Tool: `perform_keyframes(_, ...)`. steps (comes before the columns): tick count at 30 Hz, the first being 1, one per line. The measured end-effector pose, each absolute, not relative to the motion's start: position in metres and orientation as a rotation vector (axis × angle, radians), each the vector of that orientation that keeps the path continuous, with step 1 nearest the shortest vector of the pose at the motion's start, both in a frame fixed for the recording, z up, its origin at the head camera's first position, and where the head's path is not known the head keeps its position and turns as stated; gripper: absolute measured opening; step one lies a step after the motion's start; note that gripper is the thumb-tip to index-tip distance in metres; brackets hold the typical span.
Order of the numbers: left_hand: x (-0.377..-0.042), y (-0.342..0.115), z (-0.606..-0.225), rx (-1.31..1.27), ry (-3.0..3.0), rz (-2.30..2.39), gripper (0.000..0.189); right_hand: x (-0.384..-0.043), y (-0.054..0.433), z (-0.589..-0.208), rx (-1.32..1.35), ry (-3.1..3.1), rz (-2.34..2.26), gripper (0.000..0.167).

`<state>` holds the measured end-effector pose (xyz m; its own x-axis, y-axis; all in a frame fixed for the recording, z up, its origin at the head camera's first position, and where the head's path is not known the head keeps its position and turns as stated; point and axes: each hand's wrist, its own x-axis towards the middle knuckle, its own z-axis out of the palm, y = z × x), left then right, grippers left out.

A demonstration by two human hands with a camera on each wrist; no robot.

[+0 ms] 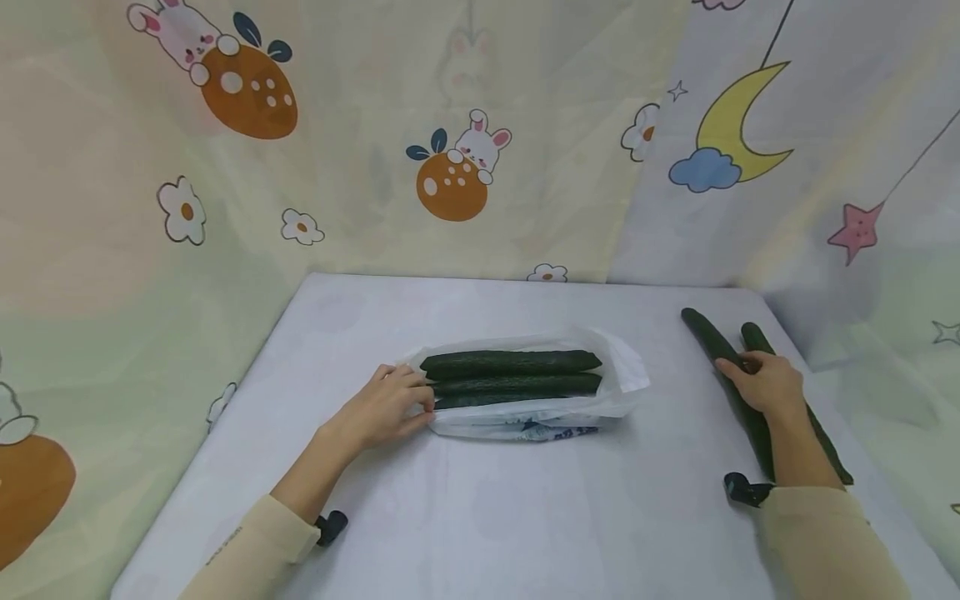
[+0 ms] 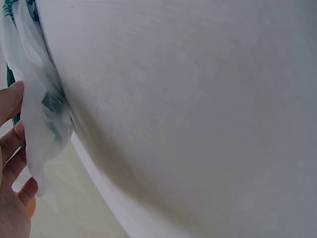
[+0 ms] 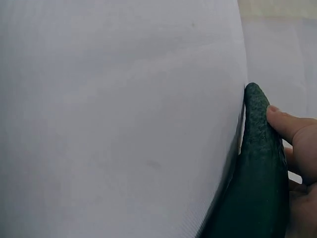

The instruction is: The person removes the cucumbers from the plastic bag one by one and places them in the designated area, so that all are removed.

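Note:
Dark green cucumbers [image 1: 517, 363] lie side by side in a white plastic bag [image 1: 495, 427] at mid-table, its mouth spread around them. My left hand [image 1: 390, 406] is at the bag's left end, holding its edge; in the left wrist view the thumb and fingers [image 2: 12, 101] meet the thin plastic. Over on the right, two more cucumbers lie slantwise on the table. My right hand [image 1: 768, 383] grips the left one [image 1: 738, 398], thumb along its side. The other cucumber [image 1: 831, 446] lies partly hidden under that hand and forearm.
A white-covered table [image 1: 525, 517] carries everything. Behind it and at both sides hangs a pale curtain [image 1: 360, 167] printed with rabbits, flowers and a moon. The right-hand cucumbers lie close to the table's right edge.

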<state>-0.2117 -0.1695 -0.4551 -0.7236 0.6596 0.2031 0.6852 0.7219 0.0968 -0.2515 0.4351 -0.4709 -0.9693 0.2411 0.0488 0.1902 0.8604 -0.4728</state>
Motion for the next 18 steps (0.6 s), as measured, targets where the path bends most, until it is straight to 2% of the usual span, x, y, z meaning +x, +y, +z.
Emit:
perform_keyframes(9,-0.211,-0.172,-0.452,-1.082,-2.771,-0.267,0.01,-0.248,0.432,-0.466,-0.297,-2.843,0.756,0.061)
perform_keyframes(18,-0.209,-0.175,-0.456,-1.09,-2.785,-0.268,0.016,-0.247,0.417,-0.451,-0.211,-2.786,0.736,0.06)
